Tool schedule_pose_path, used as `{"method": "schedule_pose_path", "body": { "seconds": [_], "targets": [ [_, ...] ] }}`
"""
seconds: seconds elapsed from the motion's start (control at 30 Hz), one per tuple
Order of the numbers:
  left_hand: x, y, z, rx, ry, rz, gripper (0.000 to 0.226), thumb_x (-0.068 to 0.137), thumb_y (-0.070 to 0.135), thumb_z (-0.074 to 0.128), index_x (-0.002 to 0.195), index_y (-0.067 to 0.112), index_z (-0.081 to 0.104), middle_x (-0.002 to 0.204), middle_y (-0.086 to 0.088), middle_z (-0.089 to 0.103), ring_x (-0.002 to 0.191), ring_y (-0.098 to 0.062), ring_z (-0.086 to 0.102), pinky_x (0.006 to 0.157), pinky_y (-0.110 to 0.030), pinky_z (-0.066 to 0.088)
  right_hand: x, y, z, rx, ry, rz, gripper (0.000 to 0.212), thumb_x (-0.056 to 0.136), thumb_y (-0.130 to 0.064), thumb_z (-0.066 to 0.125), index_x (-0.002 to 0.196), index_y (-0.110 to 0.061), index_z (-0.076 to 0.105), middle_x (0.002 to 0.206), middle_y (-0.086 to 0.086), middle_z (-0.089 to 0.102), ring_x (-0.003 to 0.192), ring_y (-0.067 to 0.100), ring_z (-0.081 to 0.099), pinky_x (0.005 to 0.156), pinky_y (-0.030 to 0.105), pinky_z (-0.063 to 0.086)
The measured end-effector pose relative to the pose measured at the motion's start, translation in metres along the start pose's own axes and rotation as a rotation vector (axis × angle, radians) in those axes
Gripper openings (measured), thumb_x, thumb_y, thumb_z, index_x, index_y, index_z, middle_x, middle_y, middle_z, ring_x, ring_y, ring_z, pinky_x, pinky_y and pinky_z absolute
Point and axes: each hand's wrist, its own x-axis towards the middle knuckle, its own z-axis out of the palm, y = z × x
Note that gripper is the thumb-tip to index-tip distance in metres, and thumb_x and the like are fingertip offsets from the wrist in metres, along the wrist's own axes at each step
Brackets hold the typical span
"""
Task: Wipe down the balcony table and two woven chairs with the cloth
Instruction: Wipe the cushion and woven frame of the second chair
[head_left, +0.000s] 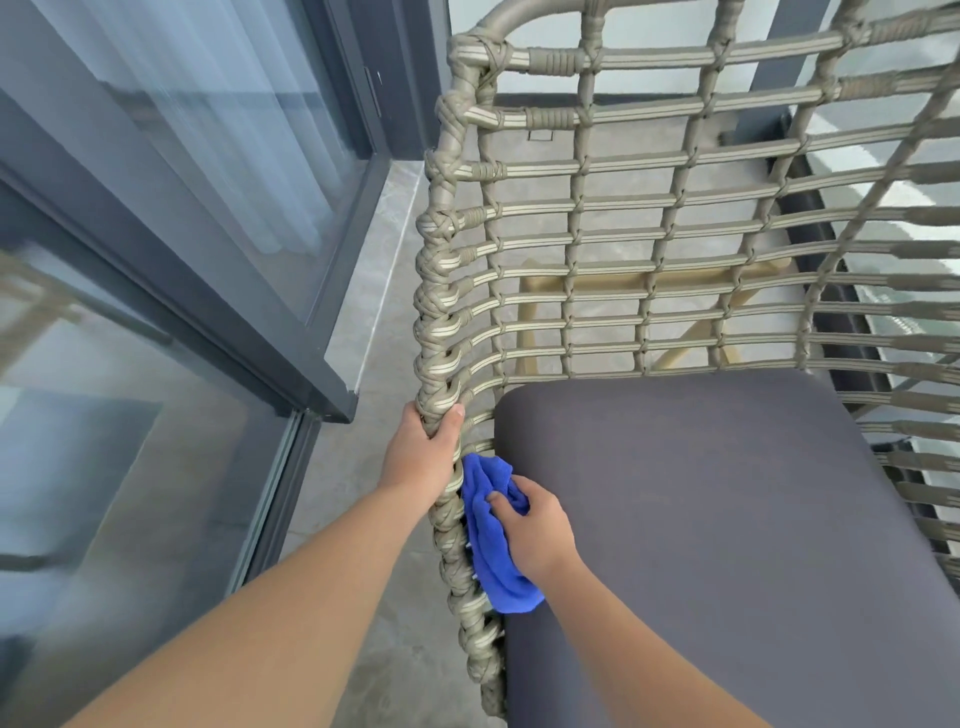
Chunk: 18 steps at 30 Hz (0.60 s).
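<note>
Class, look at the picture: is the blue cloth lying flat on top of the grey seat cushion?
No. The right hand holds the blue cloth bunched against the woven chair side, beside the seat cushion.

Woven chair (613, 249), beige cord on a tubular frame, open lattice back; dark grey seat cushion (727, 545) in it; my left hand (423, 449) grips the wrapped side rail; my right hand (537, 525) holds a bunched blue cloth (488, 545) against the inner side weave, beside the cushion's edge; glass sliding door (171, 270) to the left; grey tiled floor (363, 322) below.
</note>
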Motion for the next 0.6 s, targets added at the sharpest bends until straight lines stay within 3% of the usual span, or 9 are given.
{"method": "schedule_pose_path", "body": {
  "seconds": [0.13,0.27,0.37,0.47,0.6],
  "targets": [
    [-0.003,0.007,-0.003,0.06,0.007,-0.043,0.038,0.102,0.05,0.05,0.131,0.026,0.05,0.11,0.009,0.061,0.108,-0.021,0.059,0.089,-0.031,0.04,0.009,-0.033,-0.035,0.022,0.005,-0.05,0.029,0.095,-0.032,0.06,0.081,-0.009,0.051,0.061,-0.007,0.046,0.06,0.013,0.041,0.065,0.034,0.043],
    [-0.001,0.012,-0.006,0.155,-0.021,-0.126,0.049,0.1,0.05,0.053,0.14,0.022,0.045,0.131,-0.001,0.063,0.118,-0.026,0.06,0.101,-0.037,0.046,0.021,-0.079,-0.081,0.187,0.069,-0.06,0.036,0.098,-0.025,0.062,0.069,-0.016,0.042,0.057,-0.01,0.043,0.059,0.014,0.039,0.065,0.033,0.041],
    [-0.011,0.025,-0.017,0.27,0.036,-0.099,0.069,0.095,0.048,0.062,0.151,0.021,0.032,0.147,-0.004,0.049,0.129,-0.027,0.053,0.104,-0.041,0.045,0.026,-0.117,-0.112,0.366,0.127,-0.059,0.034,0.1,-0.025,0.064,0.069,-0.023,0.051,0.056,-0.014,0.053,0.057,0.01,0.05,0.069,0.029,0.045],
    [-0.013,0.062,-0.037,0.44,0.167,0.045,0.083,0.093,0.046,0.062,0.158,0.019,0.018,0.159,-0.005,0.034,0.141,-0.027,0.04,0.108,-0.045,0.038,0.035,-0.151,-0.143,0.498,0.165,-0.105,0.03,0.101,-0.027,0.063,0.072,-0.024,0.057,0.06,-0.013,0.056,0.06,0.012,0.053,0.072,0.031,0.046],
    [0.018,0.144,-0.057,0.645,0.35,0.402,0.078,0.091,0.036,0.065,0.155,0.016,0.026,0.159,-0.007,0.035,0.144,-0.028,0.036,0.114,-0.051,0.035,0.044,-0.205,-0.184,0.548,0.179,-0.198,0.042,0.102,-0.029,0.063,0.061,-0.034,0.057,0.057,-0.015,0.053,0.055,0.009,0.051,0.069,0.032,0.044]
  ]
}}
